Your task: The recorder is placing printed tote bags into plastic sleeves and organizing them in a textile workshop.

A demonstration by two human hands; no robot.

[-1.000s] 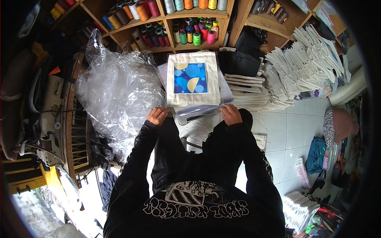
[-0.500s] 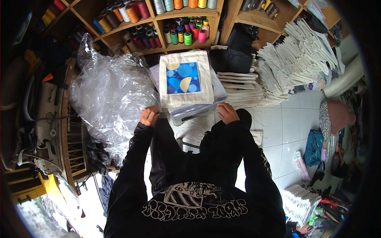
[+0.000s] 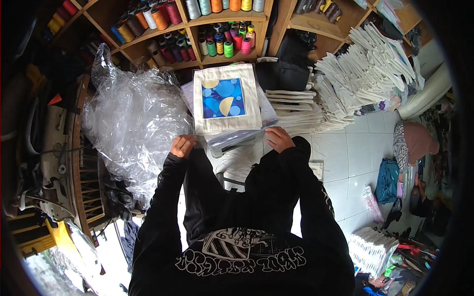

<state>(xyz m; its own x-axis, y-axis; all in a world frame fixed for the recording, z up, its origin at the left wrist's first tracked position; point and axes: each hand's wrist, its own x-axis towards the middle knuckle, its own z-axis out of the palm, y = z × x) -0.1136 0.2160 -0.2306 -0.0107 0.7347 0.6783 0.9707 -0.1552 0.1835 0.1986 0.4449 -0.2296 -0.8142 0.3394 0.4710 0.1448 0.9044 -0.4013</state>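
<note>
A cream canvas pouch [image 3: 198, 106] with a blue panel of circles and gold half-discs lies flat in front of me. Under it is a stack of flat clear plastic bags [image 3: 270, 114], turned at an angle, their edges sticking out on both sides. My left hand [image 3: 183, 146] is closed near the pouch's lower left corner, beside crumpled clear plastic; what its curled fingers pinch is hidden. At the right corner of the stack, my right hand [image 3: 280, 139] is closed, its fingertips on the clear plastic edge.
Crumpled clear plastic wrap [image 3: 138, 123] bulges at the left. Wooden shelves [image 3: 229, 18] of thread cones stand at the back. Folded cream cloth pieces [image 3: 365, 69] and a black cloth bundle [image 3: 284, 74] lie right. A person [image 3: 417, 143] sits far right near a teal bag [image 3: 386, 180].
The whole view has shifted slightly. Both hands stay beside the plastic stack, in nearly the same poses, and the pouch lies where it was on the stack.
</note>
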